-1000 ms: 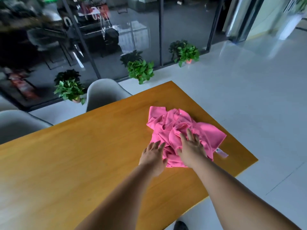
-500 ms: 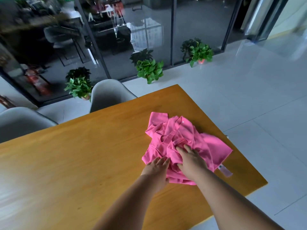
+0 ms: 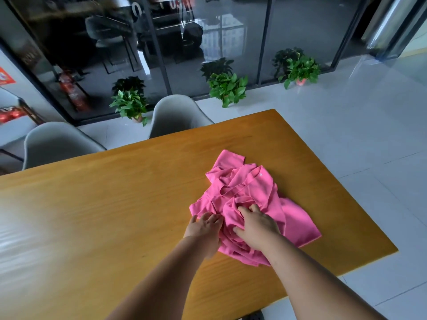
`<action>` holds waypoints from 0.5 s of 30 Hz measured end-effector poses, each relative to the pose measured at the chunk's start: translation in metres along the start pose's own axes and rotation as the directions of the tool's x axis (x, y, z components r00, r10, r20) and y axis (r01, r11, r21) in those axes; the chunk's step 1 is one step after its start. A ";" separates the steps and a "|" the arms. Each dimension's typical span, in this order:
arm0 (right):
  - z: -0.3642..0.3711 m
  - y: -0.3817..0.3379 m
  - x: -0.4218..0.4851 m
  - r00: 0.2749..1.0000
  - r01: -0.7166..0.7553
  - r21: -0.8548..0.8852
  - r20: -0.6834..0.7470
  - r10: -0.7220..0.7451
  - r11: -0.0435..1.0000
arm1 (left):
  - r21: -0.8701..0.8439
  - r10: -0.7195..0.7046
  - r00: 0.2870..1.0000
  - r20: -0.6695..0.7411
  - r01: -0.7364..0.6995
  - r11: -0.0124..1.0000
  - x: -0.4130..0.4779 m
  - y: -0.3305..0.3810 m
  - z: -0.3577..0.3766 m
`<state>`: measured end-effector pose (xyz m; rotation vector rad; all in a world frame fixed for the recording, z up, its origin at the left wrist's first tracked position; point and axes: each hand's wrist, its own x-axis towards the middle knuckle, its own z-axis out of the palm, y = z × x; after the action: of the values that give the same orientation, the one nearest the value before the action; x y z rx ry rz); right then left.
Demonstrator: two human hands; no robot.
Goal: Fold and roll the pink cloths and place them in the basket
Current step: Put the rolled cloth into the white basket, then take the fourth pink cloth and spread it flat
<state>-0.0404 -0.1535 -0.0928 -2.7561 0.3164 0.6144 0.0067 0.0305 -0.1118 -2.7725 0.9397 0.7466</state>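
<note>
Grips a bunch of the pink cloths point(image 3: 245, 188) with the right hand point(image 3: 257, 228), fingers curled into the folds and thumb pinching from the near side; rests the left hand point(image 3: 204, 232) just beside it, fingers fairly straight on the heap's left edge, clasping nothing. Crumpled in one heap on the table point(image 3: 104, 215), near its right end. Beyond: two grey chairs point(image 3: 175, 116), then three plants point(image 3: 227, 87) on the floor along a dark glass wall point(image 3: 300, 24).
</note>
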 end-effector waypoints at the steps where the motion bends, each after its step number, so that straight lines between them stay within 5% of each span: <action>1: 0.004 -0.013 -0.003 1.000 0.015 -0.005 0.016 -0.015 1.000 | 0.003 -0.021 1.000 -0.002 0.021 1.000 -0.008 -0.012 0.005; 8: 0.029 -0.108 -0.024 0.982 0.177 0.044 0.054 -0.179 0.983 | 0.027 -0.150 0.989 -0.013 0.150 0.988 -0.067 -0.103 0.028; 15: 0.055 -0.190 -0.047 0.962 0.233 0.355 0.056 -0.269 0.906 | -0.143 -0.338 0.936 -0.096 0.323 0.935 -0.128 -0.192 0.036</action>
<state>-0.0505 0.0490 -0.0738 -2.3653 0.0353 0.5694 0.0191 0.2631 -0.0891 -3.0010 0.4288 0.6085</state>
